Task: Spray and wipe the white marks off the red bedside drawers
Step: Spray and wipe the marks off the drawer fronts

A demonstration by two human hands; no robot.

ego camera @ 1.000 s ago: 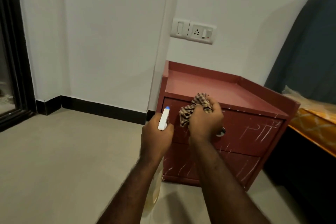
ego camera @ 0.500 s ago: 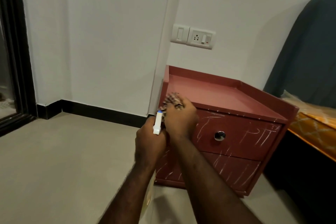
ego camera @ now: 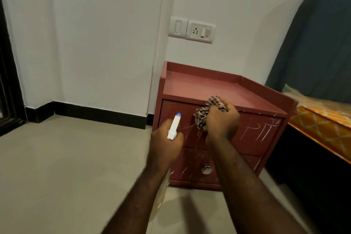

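Now it's the wiping step: right hand (ego camera: 222, 119) is clenched round a bunched brown-and-cream checked cloth (ego camera: 207, 110), pressing it on the top drawer front of the red wooden bedside drawers (ego camera: 199, 89), near the upper edge. Left hand (ego camera: 165, 146) grips a spray bottle w/ white nozzle & blue tip (ego camera: 174, 126) just beside the cloth, tilted toward the drawers. White scribbled marks (ego camera: 262, 127) show on the top drawer's right part & across the lower drawer (ego camera: 193, 167). Next, prob.: spritz the right-side marks, then drag the cloth over w/ firm pressure.

Right hand (ego camera: 222, 121) grips cloth (ego camera: 204, 113), seemingly touching drawers (ego camera: 256, 133).
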